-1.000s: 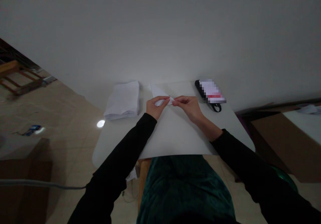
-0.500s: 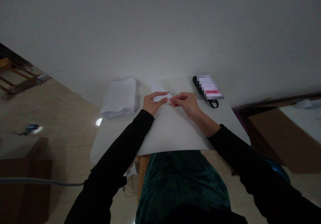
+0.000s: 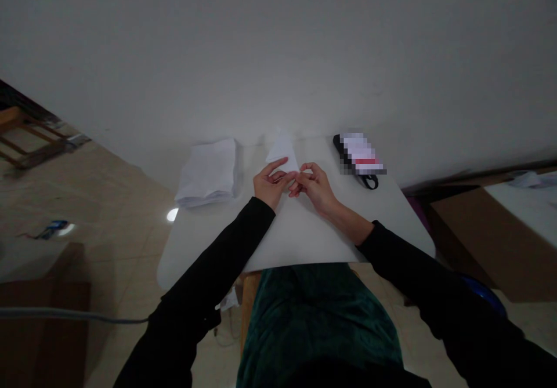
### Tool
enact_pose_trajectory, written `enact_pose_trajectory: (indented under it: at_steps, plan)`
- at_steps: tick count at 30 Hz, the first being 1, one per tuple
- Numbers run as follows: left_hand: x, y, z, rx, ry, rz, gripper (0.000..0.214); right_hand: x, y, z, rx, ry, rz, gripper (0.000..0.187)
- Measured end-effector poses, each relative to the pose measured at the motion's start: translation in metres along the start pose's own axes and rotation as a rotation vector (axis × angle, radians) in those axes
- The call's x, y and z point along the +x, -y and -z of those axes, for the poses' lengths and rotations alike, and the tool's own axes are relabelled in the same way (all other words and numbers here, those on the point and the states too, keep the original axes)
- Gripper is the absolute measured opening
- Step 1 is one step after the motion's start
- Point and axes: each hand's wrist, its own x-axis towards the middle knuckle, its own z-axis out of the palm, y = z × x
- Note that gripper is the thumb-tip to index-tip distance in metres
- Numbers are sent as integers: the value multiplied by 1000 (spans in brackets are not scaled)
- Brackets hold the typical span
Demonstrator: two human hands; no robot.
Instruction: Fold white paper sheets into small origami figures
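A piece of white folded paper (image 3: 282, 149) with a pointed top is held between my two hands, just above the middle of the white table (image 3: 304, 237). My left hand (image 3: 270, 184) grips its lower left part, with fingers lying over the front. At the lower right corner my right hand (image 3: 314, 186) pinches the edge between thumb and fingers. Both hands' fingertips almost meet there, and they hide the paper's bottom edge. To the left of my left hand lies a thick stack of white paper (image 3: 206, 170).
A black item with a strap (image 3: 369, 180) and a pixelated face lies at the table's back right. The wall (image 3: 278, 51) rises behind the table. Cardboard boxes (image 3: 491, 243) stand at the right, a wooden stool (image 3: 17, 127) at the far left. A grey cable (image 3: 73, 314) runs to my left sleeve.
The folded paper has turned so its point now stands more upright. Both hands have shifted slightly down, and my left hand has moved a little right, its fingers now over the paper.
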Motion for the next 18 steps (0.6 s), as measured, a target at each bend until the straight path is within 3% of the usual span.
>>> enact_pose_trajectory:
  at_steps: [6, 10, 13, 18]
  plan:
    - [10, -1, 12, 146, 12, -70, 33, 7, 2, 7, -91, 110, -78, 53]
    - [19, -6, 24, 254, 138, -42, 27, 19, 15, 23, -170, -7, 47, 53]
    - [24, -10, 30, 274, 236, 4, 22, 26, 22, 34, -154, -9, 123, 52]
    - [31, -13, 37, 295, 333, -40, 16, 29, 30, 39, -168, -17, 223, 43]
